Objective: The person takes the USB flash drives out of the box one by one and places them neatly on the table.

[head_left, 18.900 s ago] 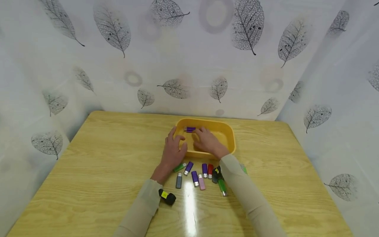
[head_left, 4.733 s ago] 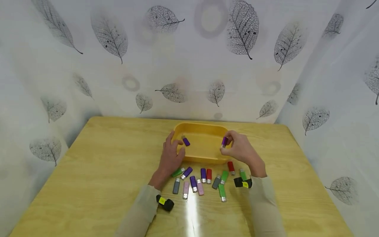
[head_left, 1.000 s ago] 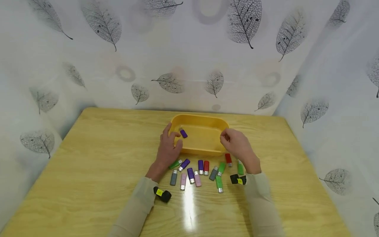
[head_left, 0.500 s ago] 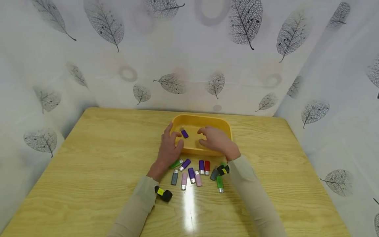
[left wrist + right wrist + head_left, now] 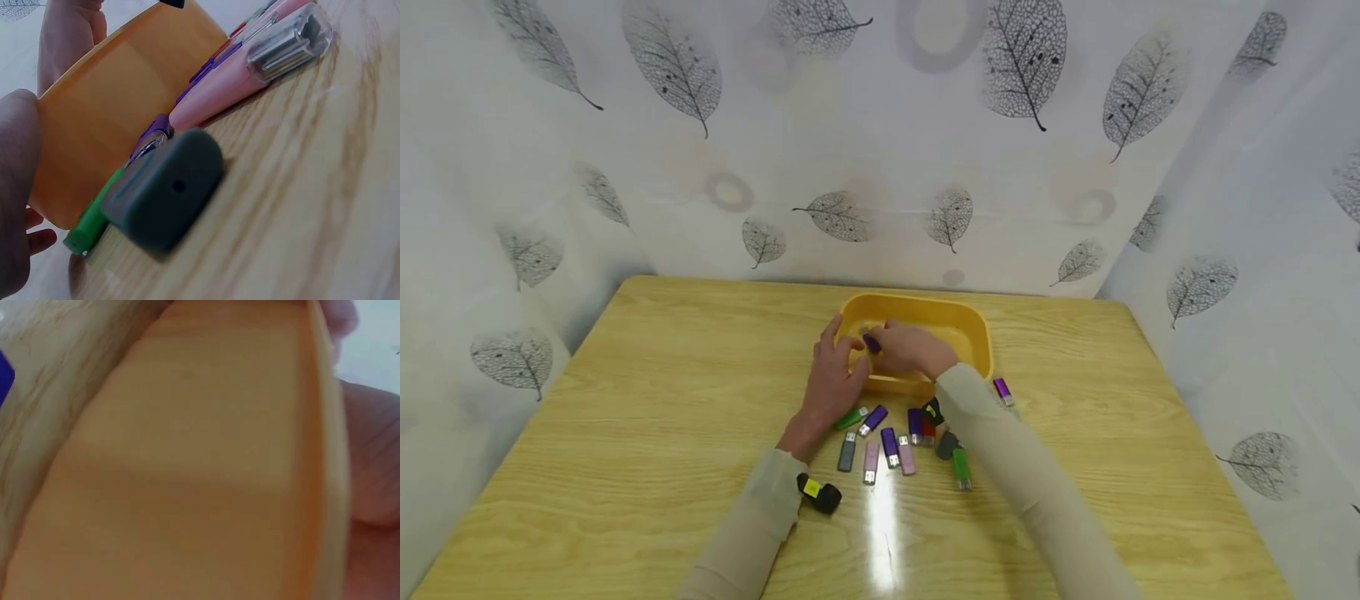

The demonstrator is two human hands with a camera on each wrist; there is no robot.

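Note:
A yellow plastic tray point(image 5: 964, 340) stands at the back of the table. My left hand point(image 5: 833, 379) holds its left end, fingers along the outer wall and thumb at the front corner. Inside the tray, my right hand point(image 5: 910, 347) pinches a purple USB stick point(image 5: 871, 342) near the left end. The tray's front wall point(image 5: 187, 456) fills most of the right wrist view and hides the fingertips there. Another purple USB stick point(image 5: 1003, 392) lies on the table just off the tray's right front corner.
Several USB sticks lie in front of the tray: a green one point(image 5: 851, 418), a grey one point(image 5: 847, 452), a pink one point(image 5: 871, 462), and more purple ones point(image 5: 890, 447). My right forearm covers some at the right. A leaf-patterned curtain point(image 5: 880, 150) hangs behind the table point(image 5: 662, 400).
My right hand has moved left from the tray's right end to the purple USB stick inside and grasped it. A purple USB stick now shows on the table at the right. The left hand stays put.

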